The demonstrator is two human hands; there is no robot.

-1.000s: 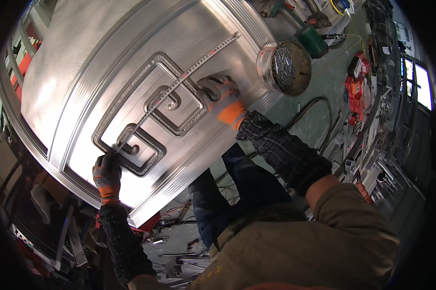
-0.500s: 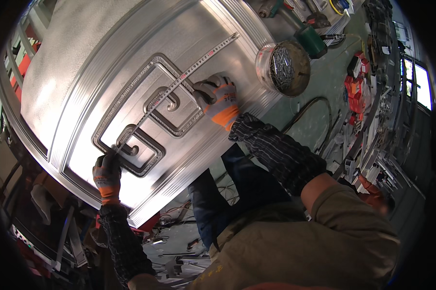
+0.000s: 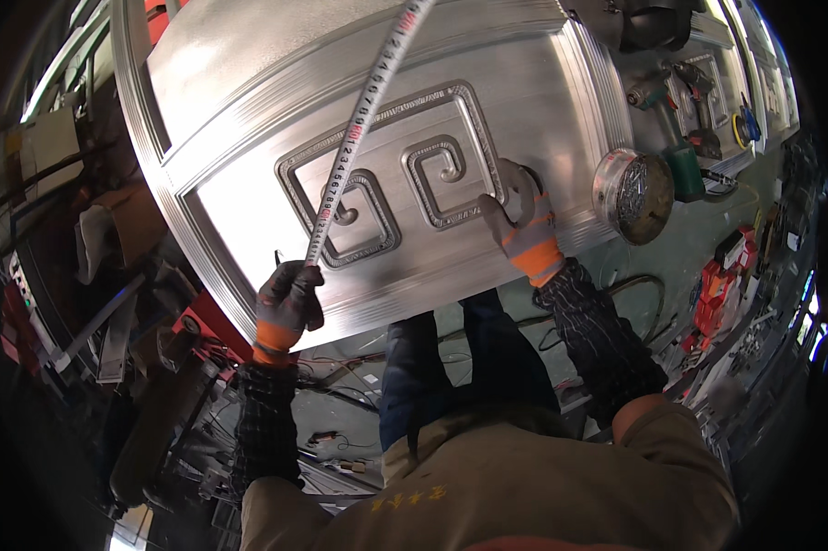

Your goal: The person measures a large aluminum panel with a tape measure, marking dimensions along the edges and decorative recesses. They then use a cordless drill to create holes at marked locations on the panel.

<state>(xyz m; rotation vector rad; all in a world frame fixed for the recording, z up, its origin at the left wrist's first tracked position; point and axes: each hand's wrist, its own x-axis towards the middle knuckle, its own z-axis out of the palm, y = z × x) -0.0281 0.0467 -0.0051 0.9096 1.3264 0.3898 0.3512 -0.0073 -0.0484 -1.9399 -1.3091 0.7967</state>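
My left hand (image 3: 287, 301), in a grey and orange glove, is closed on the end of a tape measure (image 3: 351, 138) near the panel's front left edge. The blade is raised and runs up past the top of the view. Beneath it, a silver scroll-shaped metal ornament (image 3: 474, 115) with two inward curls lies on the silver metal panel (image 3: 432, 271). At the ornament's right side is my gloved right hand (image 3: 527, 225), thumb and forefinger apart, their tips against or very near its edge. The other fingers are partly hidden.
A round tub (image 3: 613, 184) of metal fasteners stands right of the panel. Beyond it lie a green power drill (image 3: 680, 165), a second drill (image 3: 699, 92) and blue-handled pliers (image 3: 750, 119). Red boxes (image 3: 721, 289) and metal offcuts lie on the floor at right. A hose (image 3: 648, 280) curves there.
The tape blade has lifted off the ornament, and my left hand has drawn it away to the panel's front left edge. My right hand remains beside the ornament. The view has shifted and turned.
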